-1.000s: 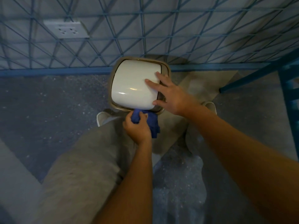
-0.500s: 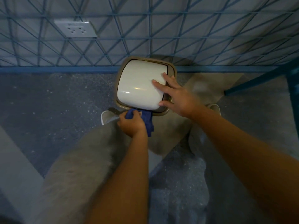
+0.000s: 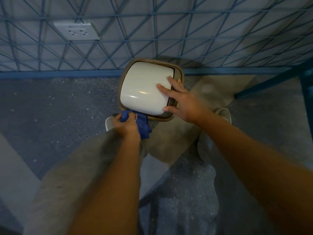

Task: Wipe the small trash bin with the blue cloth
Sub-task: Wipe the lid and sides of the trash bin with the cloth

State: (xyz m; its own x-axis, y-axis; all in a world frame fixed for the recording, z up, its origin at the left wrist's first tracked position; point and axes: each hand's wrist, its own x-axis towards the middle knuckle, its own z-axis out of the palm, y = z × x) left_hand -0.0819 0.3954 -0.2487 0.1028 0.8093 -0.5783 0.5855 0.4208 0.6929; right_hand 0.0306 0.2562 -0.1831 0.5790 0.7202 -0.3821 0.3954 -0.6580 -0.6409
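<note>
Small tan plastic trash bin with glossy white lid [image 3: 145, 89] on floor against blue wire grid [image 3: 152, 36], left hand [image 3: 126, 127] fingers bunched around crumpled blue cloth [image 3: 142, 125] at bin's near rim, right hand [image 3: 184, 102] fingers spread flat on lid.

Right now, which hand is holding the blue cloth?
The left hand, bunching the blue cloth at the trash bin's near rim. The right hand lies flat on the white lid.

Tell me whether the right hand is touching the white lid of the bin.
Touching. The head view shows the right hand spread on the white lid, fingertips pressed flat against its right side with no gap.
</note>
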